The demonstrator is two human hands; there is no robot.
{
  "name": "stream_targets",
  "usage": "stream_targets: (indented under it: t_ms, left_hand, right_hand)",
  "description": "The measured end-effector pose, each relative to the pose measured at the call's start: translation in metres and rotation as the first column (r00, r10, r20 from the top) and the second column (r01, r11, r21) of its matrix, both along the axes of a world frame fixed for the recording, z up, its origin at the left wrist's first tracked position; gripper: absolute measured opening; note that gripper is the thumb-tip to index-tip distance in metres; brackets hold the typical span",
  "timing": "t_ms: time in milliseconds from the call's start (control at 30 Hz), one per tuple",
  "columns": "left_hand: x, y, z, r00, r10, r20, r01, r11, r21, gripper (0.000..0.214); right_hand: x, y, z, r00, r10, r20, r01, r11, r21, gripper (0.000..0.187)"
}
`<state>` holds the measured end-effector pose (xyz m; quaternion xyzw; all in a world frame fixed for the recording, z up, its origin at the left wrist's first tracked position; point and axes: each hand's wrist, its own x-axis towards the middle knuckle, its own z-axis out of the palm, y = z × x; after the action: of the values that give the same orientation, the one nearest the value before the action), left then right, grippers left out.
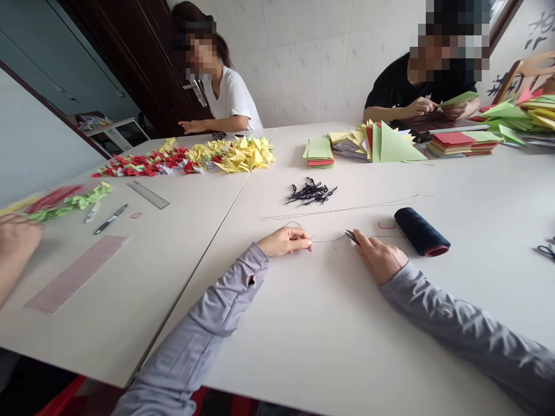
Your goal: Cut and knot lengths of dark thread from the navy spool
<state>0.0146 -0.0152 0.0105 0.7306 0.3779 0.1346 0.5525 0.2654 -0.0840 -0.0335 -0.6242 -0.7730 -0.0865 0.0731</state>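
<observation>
Left hand (pixel 284 241) pinches thread (pixel 329 240); right hand (pixel 379 257) holds scissors (pixel 352 236).

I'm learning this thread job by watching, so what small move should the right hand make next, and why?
Probably snip the thread: the small scissors in the right hand sit right at the dark thread, which runs from the left hand toward the dark thread spool. Short black thread pieces lie close by.

Two hands (pixel 284 241) (pixel 379 257) in the foreground, plus one more hand (pixel 17 237) at the left edge. Two people (pixel 228 95) (pixel 416 86) across two white tables (pixel 108 300) (pixel 347 346). One spool of black thread (pixel 421 231), two pairs of scissors (pixel 352 236) (pixel 547 251), one pen (pixel 111 219), one ruler (pixel 148 195), two stacks of colored paper (pixel 319 151) (pixel 462 143).
</observation>
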Motion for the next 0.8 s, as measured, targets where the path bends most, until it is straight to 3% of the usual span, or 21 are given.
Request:
stream_targets:
  t_ms: [567,700,800]
  left_hand:
    - [0.0,0.001,0.001,1.0,0.004,0.013,-0.004,1.0,-0.011,0.032]
    - [0.0,0.0,0.001,1.0,0.009,0.022,-0.008,1.0,-0.016,0.031]
    - [-0.001,0.0,-0.002,0.999,0.032,0.041,-0.032,0.999,-0.013,0.032]
  right_hand:
    - [-0.002,0.0,0.003,0.999,0.014,0.039,-0.013,1.0,-0.025,0.039]
    - [0.005,0.0,-0.002,0.991,0.023,-0.131,-0.017,0.999,0.044,0.04]
    - [0.01,0.0,-0.004,0.935,0.121,-0.333,-0.086,0.989,0.117,0.039]
